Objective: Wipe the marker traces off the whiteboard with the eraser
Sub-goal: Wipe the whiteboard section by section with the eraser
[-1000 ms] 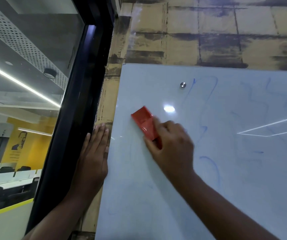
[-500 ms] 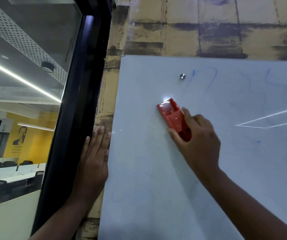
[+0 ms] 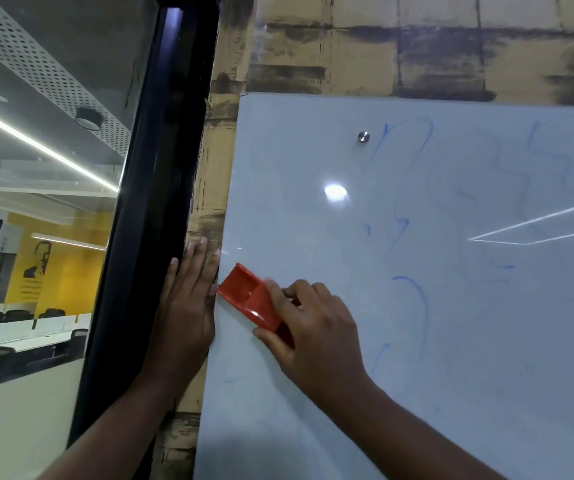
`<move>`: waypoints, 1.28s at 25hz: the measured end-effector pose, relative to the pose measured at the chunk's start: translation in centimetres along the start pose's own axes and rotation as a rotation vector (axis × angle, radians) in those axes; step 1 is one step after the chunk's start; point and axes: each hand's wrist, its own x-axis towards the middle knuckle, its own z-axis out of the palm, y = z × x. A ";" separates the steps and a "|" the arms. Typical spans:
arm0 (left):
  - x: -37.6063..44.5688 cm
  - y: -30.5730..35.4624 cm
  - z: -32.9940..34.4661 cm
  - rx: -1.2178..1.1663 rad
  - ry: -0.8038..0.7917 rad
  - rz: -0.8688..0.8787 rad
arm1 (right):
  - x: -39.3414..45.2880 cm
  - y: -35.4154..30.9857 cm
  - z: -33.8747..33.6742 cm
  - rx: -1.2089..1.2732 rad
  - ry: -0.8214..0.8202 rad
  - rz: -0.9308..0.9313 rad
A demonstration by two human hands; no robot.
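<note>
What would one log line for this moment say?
right hand: grips eraser | eraser: on whiteboard | left hand: flat beside board

Single head view, close, facing the wall-mounted whiteboard (image 3: 417, 271).

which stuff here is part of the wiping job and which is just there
Part of the job:
red eraser, gripped by the right hand
whiteboard
blue marker traces

Just there:
left hand, flat beside the board
metal stud
black frame

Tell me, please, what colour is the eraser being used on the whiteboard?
Red, seen clearly in the head view: the eraser.
</note>
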 end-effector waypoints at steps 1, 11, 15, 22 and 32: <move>-0.1 0.0 0.0 0.006 0.004 -0.004 | 0.5 0.7 -0.2 -0.002 0.012 0.036; -1.5 0.5 -0.3 0.001 0.013 -0.006 | 0.8 3.3 -1.7 0.065 0.107 0.372; -1.7 0.6 -0.4 -0.005 0.006 -0.007 | -3.4 -1.5 -0.8 0.102 -0.059 0.101; -2.0 0.8 -0.6 -0.038 0.008 -0.018 | -3.4 0.5 -2.0 0.079 -0.055 0.155; -3.9 0.7 -0.3 -0.003 0.031 0.013 | -4.7 3.2 -3.7 0.106 0.096 0.502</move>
